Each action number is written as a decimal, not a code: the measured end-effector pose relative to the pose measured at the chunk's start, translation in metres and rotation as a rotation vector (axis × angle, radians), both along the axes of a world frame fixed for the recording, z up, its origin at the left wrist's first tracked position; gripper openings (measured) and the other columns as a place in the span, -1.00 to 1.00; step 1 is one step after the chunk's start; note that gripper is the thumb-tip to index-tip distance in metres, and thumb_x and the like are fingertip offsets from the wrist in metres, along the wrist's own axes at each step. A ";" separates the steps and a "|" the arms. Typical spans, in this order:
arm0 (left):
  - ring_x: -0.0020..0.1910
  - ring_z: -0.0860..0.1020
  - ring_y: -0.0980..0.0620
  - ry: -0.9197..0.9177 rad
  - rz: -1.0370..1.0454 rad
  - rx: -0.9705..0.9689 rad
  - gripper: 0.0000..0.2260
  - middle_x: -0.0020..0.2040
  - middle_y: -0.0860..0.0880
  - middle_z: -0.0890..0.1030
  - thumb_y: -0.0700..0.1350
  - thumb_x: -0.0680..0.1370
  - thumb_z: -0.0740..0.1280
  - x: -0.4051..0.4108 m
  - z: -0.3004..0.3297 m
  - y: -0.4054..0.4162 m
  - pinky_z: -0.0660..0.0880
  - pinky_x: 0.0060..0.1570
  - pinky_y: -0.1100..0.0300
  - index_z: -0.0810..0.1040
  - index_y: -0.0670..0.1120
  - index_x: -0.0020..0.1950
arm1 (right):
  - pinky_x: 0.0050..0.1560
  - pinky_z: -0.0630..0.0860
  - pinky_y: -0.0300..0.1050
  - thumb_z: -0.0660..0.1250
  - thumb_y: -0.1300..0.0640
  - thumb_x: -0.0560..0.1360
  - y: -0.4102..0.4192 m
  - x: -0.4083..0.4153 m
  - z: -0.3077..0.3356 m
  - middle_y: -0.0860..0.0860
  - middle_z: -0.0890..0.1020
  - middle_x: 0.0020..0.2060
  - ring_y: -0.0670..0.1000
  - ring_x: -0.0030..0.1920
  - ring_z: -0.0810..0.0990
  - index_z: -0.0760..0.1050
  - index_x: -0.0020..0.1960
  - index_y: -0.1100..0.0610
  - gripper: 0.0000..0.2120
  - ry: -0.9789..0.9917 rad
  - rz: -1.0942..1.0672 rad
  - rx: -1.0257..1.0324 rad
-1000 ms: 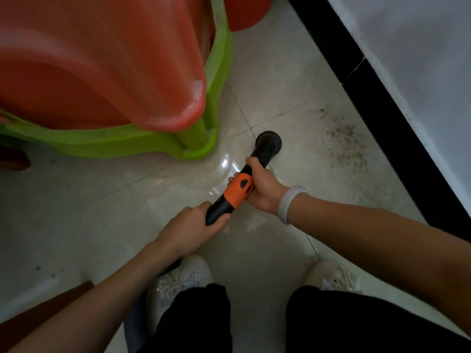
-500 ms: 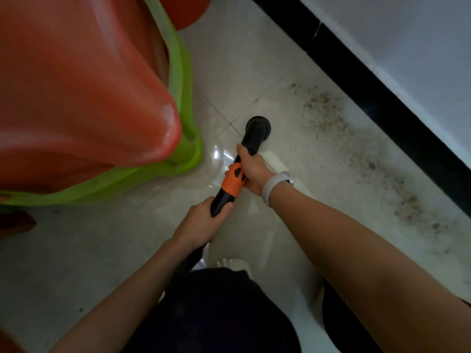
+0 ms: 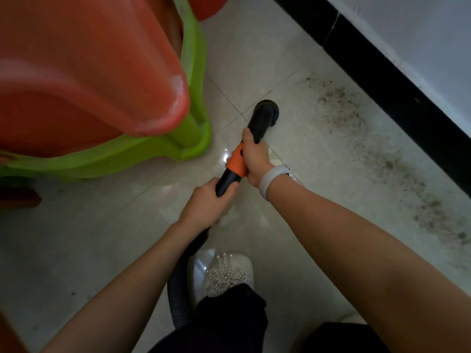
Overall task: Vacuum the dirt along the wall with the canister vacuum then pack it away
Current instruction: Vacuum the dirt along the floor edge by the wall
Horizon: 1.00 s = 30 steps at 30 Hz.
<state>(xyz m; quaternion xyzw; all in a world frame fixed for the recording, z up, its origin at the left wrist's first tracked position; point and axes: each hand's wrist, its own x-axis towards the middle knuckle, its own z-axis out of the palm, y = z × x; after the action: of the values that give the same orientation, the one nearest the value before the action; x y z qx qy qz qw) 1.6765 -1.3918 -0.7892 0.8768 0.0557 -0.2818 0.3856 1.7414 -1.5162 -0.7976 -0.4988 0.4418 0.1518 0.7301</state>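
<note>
Between my two hands runs the vacuum wand [image 3: 233, 174], a black tube with an orange collar at its middle and a rounded black nozzle [image 3: 263, 114] at the far end, which sits low over the pale tiled floor [image 3: 254, 59] near a grout line. My right hand [image 3: 254, 155] has its grip curled round the wand at the orange collar, a white band [image 3: 272, 180] on that wrist; my left hand [image 3: 207, 202] has its grip wrapped round the black tube just behind the collar. From under my left hand a ribbed black hose [image 3: 179, 289] drops past my white beaded shoe [image 3: 226, 272]. To the right of the nozzle, apart from it, a band of dark dirt [image 3: 382, 154] lies scattered on the tiles along the black skirting [image 3: 382, 80] at the foot of the wall [image 3: 420, 42]. On my left stand stacked plastic stools, an orange stool [image 3: 89, 72] nested over a green stool [image 3: 193, 72]; I cannot see anything inside them. Compared with half a second ago, both hands keep the same hold on the wand, the nozzle remains short of the dirt, and my view has shifted so that one shoe and the hose show more fully below my arms.
</note>
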 end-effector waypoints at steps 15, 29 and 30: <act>-0.56 0.45 0.17 0.028 0.014 -0.025 -0.67 -0.52 0.06 0.50 0.29 0.41 0.24 -0.054 -0.002 -0.003 0.35 -0.51 0.30 0.42 0.03 -0.30 | -0.40 0.53 -0.06 0.24 -0.01 0.57 -0.004 -0.049 -0.006 0.10 0.45 -0.46 0.06 -0.54 0.48 0.33 -0.22 0.18 -0.69 0.021 -0.008 0.171; -0.64 0.48 0.10 -0.066 -0.060 -0.056 -0.71 -0.48 -0.01 0.53 0.20 0.47 0.26 0.051 -0.006 -0.071 0.29 -0.63 0.37 0.46 -0.01 -0.25 | -0.38 0.58 -0.07 0.25 0.02 0.57 -0.052 0.015 0.008 0.09 0.44 -0.32 0.04 -0.45 0.54 0.33 -0.17 0.15 -0.76 -0.087 -0.124 0.080; -0.62 0.48 0.10 -0.067 -0.044 -0.065 -0.70 -0.47 -0.03 0.54 0.21 0.47 0.26 0.053 -0.008 -0.074 0.32 -0.60 0.35 0.45 -0.02 -0.24 | -0.43 0.57 -0.10 0.24 0.02 0.57 -0.056 0.021 0.008 0.09 0.42 -0.31 0.03 -0.47 0.53 0.32 -0.17 0.15 -0.75 -0.090 -0.122 0.064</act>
<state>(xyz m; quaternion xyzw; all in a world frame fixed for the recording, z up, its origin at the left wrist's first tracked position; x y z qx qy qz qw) 1.7300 -1.4660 -0.7973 0.8738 0.0141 -0.2622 0.4094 1.7620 -1.5717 -0.7894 -0.4537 0.4331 0.0984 0.7726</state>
